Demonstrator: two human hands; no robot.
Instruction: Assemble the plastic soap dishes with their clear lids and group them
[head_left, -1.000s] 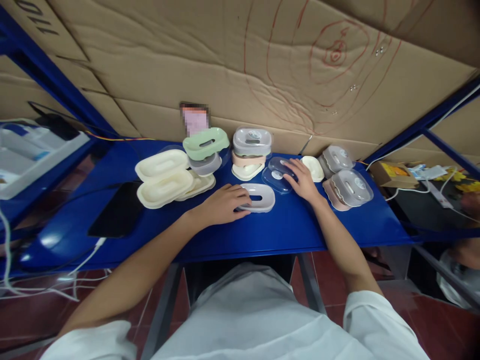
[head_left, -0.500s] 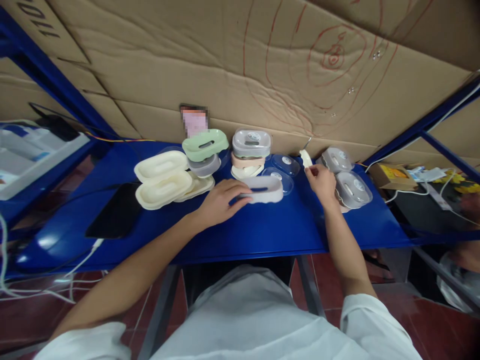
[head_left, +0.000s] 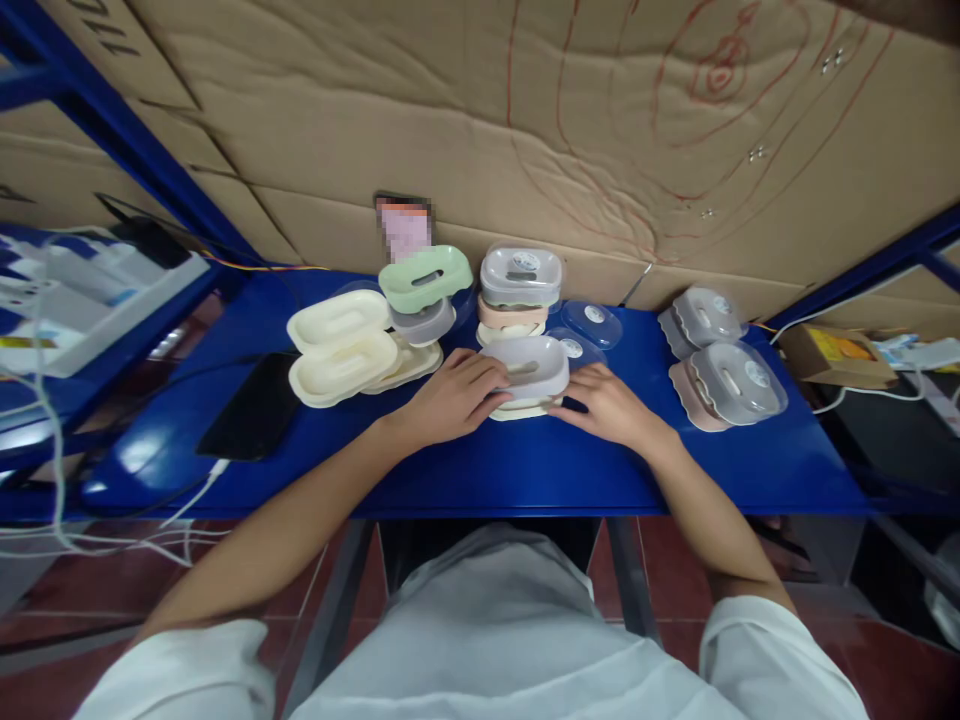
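A pale grey soap dish [head_left: 541, 352] with a slot in its floor is between my hands, over the front middle of the table. My left hand [head_left: 456, 402] grips its left end, fingers over the rim and thumb below. Directly under the dish shows the edge of a cream tray [head_left: 519, 410]. My right hand [head_left: 609, 404] has its thumb and fingertips closed on that tray's right end. Whether the two parts are fully pressed together I cannot tell. Just behind lies a clear lid [head_left: 576, 346] with a round sticker, partly covered.
Cream trays [head_left: 341, 368] lie at left, beside a green soap dish [head_left: 426, 280] on a grey one. Behind my hands stands a lidded stack [head_left: 521, 275]; more lidded dishes [head_left: 735, 380] sit at right. A black phone-like device [head_left: 251, 408] with a cable lies front left. Cardboard [head_left: 420, 120] walls the back.
My right hand has come left from beside the right-hand stacks, bringing the cream tray under the grey dish. My left hand still holds the dish.
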